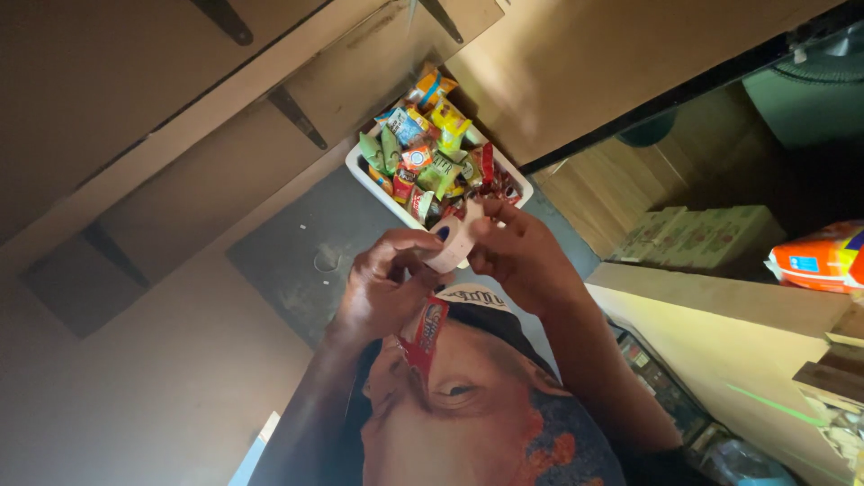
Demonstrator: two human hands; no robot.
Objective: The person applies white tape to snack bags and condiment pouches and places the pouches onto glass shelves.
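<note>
My left hand (387,288) and my right hand (522,256) meet in the middle of the view around a pale roll of tape (453,241). Both pinch the roll with their fingertips. A small red snack packet (427,337) hangs just below my left hand, touching it; I cannot tell whether tape or fingers hold it. Right behind the hands stands a white tray (364,175) heaped with several colourful snack packets (432,153).
A person's head in a dark cap (486,306) fills the bottom of the view under my arms. Wooden shelves on black brackets (297,117) run at the upper left. At the right are a wooden counter (720,306), pale boxes (697,236) and an orange package (814,256).
</note>
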